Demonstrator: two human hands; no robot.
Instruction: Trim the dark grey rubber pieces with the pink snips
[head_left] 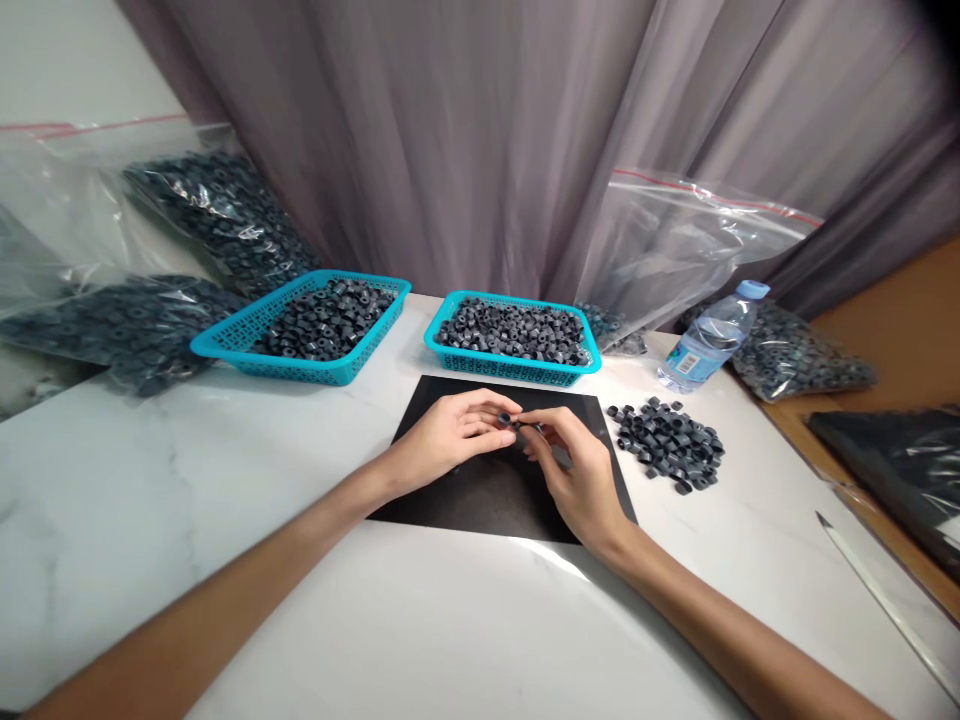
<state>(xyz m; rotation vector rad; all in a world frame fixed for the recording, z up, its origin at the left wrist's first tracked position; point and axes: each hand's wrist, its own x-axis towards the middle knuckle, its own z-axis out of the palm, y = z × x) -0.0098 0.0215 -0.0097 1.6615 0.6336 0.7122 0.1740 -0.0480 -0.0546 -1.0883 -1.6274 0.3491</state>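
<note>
Over a black mat [487, 500] my two hands meet, fingertips close together. My left hand [454, 435] pinches a small dark grey plastic ring [505, 418] between thumb and fingers. My right hand [574, 460] is closed at the fingertips beside that ring, on a small dark piece mostly hidden by the fingers; its kind does not show. To the right of the mat lies a loose pile of dark grey rings [671, 445]. Behind the mat stands a blue basket [510, 370] full of small dark parts, with a second blue basket [300, 368] to its left.
Clear zip bags of dark parts lean at the left [112, 320] and back right [799, 355]. A water bottle [709, 340] stands behind the ring pile. A thin pale pointed strip [877, 595] lies at the right. A grey curtain [420, 140] hangs behind the table.
</note>
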